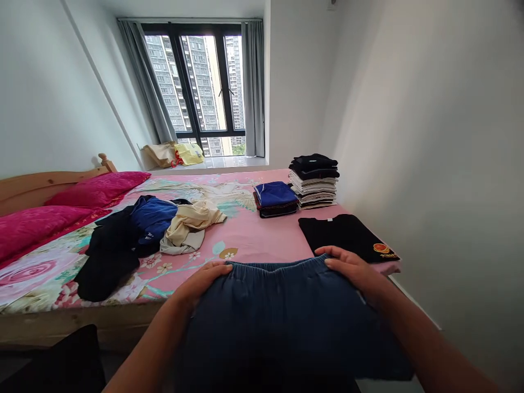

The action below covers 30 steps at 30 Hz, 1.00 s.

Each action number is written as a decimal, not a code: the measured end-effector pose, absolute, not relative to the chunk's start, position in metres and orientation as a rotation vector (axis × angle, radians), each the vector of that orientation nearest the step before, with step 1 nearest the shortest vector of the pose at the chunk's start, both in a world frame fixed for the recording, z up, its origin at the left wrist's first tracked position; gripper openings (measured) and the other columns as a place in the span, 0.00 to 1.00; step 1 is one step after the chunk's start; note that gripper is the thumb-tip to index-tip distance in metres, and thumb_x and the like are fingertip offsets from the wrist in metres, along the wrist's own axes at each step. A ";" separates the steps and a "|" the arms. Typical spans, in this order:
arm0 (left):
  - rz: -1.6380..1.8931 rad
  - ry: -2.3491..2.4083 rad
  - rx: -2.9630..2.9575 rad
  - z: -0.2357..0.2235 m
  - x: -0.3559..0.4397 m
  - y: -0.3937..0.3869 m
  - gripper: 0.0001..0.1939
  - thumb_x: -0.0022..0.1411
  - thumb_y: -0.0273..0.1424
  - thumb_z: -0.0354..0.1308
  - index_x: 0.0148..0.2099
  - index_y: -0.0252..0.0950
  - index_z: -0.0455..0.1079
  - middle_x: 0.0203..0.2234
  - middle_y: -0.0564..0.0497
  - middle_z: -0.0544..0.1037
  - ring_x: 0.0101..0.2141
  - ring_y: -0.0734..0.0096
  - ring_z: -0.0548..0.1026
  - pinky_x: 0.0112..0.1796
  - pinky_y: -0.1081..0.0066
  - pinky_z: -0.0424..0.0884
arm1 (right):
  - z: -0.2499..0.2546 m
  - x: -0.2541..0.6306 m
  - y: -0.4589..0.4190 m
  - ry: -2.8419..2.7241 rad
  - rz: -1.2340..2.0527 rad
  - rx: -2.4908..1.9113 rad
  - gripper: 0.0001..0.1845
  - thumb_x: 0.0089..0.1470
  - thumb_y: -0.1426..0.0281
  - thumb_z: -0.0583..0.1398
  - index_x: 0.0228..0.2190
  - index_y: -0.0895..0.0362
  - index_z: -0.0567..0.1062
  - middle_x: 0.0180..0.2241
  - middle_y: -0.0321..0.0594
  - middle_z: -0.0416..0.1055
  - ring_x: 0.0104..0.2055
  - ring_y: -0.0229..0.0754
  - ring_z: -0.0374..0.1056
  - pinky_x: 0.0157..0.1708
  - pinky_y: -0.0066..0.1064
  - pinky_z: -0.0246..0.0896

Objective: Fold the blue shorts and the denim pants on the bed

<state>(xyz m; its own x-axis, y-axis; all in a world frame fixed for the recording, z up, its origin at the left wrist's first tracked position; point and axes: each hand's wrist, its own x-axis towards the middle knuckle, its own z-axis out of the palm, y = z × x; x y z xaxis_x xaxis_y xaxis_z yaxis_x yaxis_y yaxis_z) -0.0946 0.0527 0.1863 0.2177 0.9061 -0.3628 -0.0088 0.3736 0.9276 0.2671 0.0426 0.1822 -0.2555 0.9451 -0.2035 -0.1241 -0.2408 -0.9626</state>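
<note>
A dark blue denim garment (282, 316) with an elastic waistband lies over the near edge of the bed. My left hand (200, 281) grips its waistband at the left corner, fingers curled over the cloth. My right hand (352, 267) holds the right corner the same way, thumb on top. A folded black T-shirt (344, 234) with an orange logo lies flat just beyond my right hand.
The bed (245, 229) has a pink floral sheet. An unfolded heap of black, blue and beige clothes (139, 234) lies left. A folded blue pile (276, 199) and a taller folded stack (314, 180) stand far right. Magenta pillows (61, 207) lie left; white wall right.
</note>
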 end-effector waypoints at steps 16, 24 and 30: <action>0.807 1.291 1.230 0.105 -0.104 0.043 0.13 0.52 0.30 0.52 0.42 0.37 0.66 0.23 0.59 0.68 0.22 0.77 0.63 0.23 0.77 0.58 | 0.097 0.225 0.018 -0.755 1.771 -1.039 0.28 0.50 0.64 0.63 0.52 0.51 0.63 0.28 0.33 0.72 0.28 0.37 0.69 0.31 0.28 0.64; 0.685 1.183 1.877 0.129 -0.099 0.034 0.24 0.45 0.18 0.42 0.40 0.38 0.72 0.37 0.52 0.73 0.42 0.69 0.69 0.46 0.69 0.62 | 0.127 0.231 -0.007 -0.942 1.835 -1.048 0.21 0.54 0.62 0.61 0.49 0.50 0.67 0.33 0.34 0.70 0.31 0.34 0.66 0.32 0.26 0.61; 0.386 1.246 1.922 0.144 -0.089 0.029 0.08 0.51 0.27 0.55 0.34 0.37 0.73 0.32 0.54 0.74 0.34 0.70 0.70 0.35 0.73 0.63 | 0.136 0.251 -0.003 -1.288 1.768 -1.148 0.18 0.58 0.61 0.55 0.50 0.51 0.66 0.35 0.35 0.68 0.32 0.34 0.64 0.32 0.26 0.60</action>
<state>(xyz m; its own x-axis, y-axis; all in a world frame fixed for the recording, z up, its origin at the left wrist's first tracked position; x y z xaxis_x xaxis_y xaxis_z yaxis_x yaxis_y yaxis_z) -0.0886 0.0295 0.1442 0.4693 0.8684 -0.1602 0.6252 -0.1987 0.7547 0.2509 -0.0034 0.1359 -0.3983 0.8769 -0.2690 -0.0128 -0.2986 -0.9543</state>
